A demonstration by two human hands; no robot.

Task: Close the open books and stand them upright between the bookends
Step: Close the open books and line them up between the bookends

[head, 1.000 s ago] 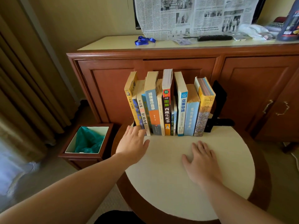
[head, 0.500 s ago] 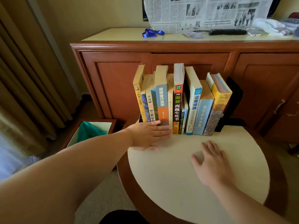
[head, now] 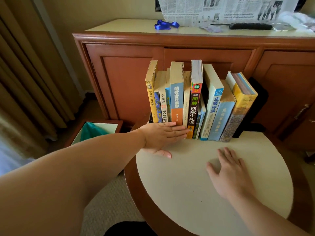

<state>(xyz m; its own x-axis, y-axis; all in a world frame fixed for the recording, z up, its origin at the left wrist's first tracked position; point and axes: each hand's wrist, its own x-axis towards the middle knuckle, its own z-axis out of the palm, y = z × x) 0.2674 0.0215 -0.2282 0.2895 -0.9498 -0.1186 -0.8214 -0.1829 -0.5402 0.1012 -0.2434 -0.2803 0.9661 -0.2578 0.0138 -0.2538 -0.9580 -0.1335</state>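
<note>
My left hand [head: 161, 136]: bare, no glove, no ring, no watch or band at wrist. Forearm bare all way to frame edge, no sleeve in sight. Thumbnail short, unpainted. My right hand [head: 228, 171]: bare too, no rings, nothing at wrist, nails short and plain. Right forearm uncovered to frame corner, no cuff visible. Dark garment patch [head: 129, 229] at bottom edge, between my arms; black, cannot tell which piece of clothing.

Wall: pale yellow wall [head: 105, 12] at 11 o'clock.
Curtains: tan curtains [head: 25, 74] at 9 o'clock, daylight at their foot.
Cabinet: reddish wooden cabinet [head: 129, 79] at 12 o'clock, cream top.
Floor: beige carpet [head: 105, 201] at 7 o'clock.
Bin: wooden waste bin [head: 95, 132], teal liner.
</note>
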